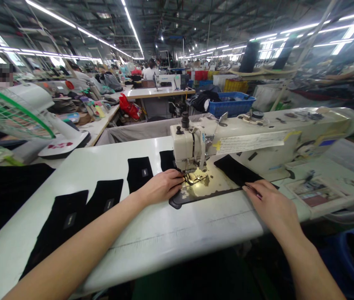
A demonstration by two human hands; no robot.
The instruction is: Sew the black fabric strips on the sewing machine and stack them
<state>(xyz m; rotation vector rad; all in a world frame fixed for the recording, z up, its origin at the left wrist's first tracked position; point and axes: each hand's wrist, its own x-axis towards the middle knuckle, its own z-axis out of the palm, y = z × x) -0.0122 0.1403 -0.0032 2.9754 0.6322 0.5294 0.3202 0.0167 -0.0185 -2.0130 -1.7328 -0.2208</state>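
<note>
1. Both hands work at the desk; the clock is centred on the needle area. Left hand [161, 185], at 9 o'clock, has loosely bent fingers beside the presser foot [192, 178]; whether it grips anything cannot be told. Right hand [272, 204], toward 4 o'clock, is nearly closed around a slim dark item [258, 195], its fingertips at the near edge of a black cloth piece [237, 171].
2. Workshop hall: a dark metal roof [164, 21] at 12, with rows of strip lights [133, 25] from 10 to 2; beyond, cluttered workstations and a seated person [149, 71] near 11.
3. Desk [195, 233]: pale, smooth, rounded at its near edge, with a faint ruled line [177, 235] from 8 to 4.
4. Sewing machine [258, 125]: cream, its arm reaching toward 2, a handwritten paper strip [252, 142] on its side.
5. White fan [36, 108] with a green-rimmed guard, at 10.
6. Blue basket [231, 107] at 1, holding dark cloth.
7. Labelled black pieces [139, 171] lie flat from 8 to 10.
8. That black cloth piece lies at 3, partly on the worn metal plate [214, 189].
</note>
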